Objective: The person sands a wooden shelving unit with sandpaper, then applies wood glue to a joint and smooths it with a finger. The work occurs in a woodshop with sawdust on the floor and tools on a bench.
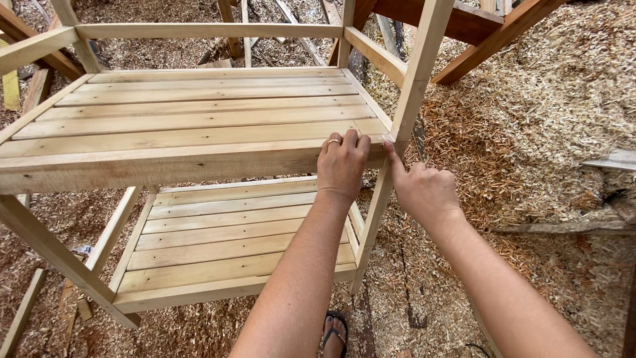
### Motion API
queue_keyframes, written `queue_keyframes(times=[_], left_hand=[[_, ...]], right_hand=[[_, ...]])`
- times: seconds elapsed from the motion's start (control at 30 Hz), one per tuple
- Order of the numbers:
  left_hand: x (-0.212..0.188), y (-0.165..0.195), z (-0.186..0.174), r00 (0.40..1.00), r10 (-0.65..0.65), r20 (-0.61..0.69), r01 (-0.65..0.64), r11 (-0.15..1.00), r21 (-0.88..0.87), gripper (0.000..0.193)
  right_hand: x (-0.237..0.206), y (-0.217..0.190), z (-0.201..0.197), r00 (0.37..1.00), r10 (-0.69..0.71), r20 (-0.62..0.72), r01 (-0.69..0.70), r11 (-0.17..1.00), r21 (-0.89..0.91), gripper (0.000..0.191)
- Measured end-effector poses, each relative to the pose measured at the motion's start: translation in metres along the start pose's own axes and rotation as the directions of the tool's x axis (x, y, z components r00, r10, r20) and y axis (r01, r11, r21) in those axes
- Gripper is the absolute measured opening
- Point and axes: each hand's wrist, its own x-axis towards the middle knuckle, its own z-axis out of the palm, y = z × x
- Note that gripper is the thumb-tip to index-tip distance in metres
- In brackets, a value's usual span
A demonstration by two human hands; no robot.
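Note:
A bare wooden shelf rack stands in front of me with a slatted middle shelf [192,116] and a slatted lower shelf [225,238]. My left hand [342,166] grips the front edge board of the middle shelf near its right end, fingers hooked over the top; a ring shows on one finger. My right hand [421,189] sits just right of it, its forefinger tip pressed against the joint where the shelf meets the right front upright post [414,86]. Neither hand carries a tool.
Wood shavings and sawdust [530,119] cover the floor all around. Darker wooden beams [490,33] cross at the top right. Loose offcuts lie at the left [26,305] and a board at the right edge [613,159]. My sandalled foot [334,331] shows below.

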Motion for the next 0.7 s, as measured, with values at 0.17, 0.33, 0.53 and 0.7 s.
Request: queue_keyframes(times=[0.17,0.33,0.53,0.7], left_hand=[[0.002,0.0,0.001,1.0,-0.012,0.026,0.012,1.0,0.011,0.038],[0.001,0.0,0.002,1.0,-0.022,-0.018,0.022,1.0,0.002,0.033],[0.0,-0.002,0.001,0.999,-0.035,-0.028,0.035,0.999,-0.027,0.03],[0.002,-0.001,-0.004,0.998,-0.057,-0.022,0.057,0.998,-0.024,0.033]], right_hand=[[0.003,0.001,0.015,0.997,-0.077,-0.003,0.076,0.991,-0.109,0.055],[0.005,-0.002,0.018,0.997,-0.068,0.047,0.071,0.996,-0.057,0.062],[-0.01,-0.01,0.008,1.0,0.0,0.011,-0.003,0.95,0.311,0.07],[-0.003,-0.003,0.015,0.984,0.159,0.075,-0.17,0.748,0.641,0.085]])
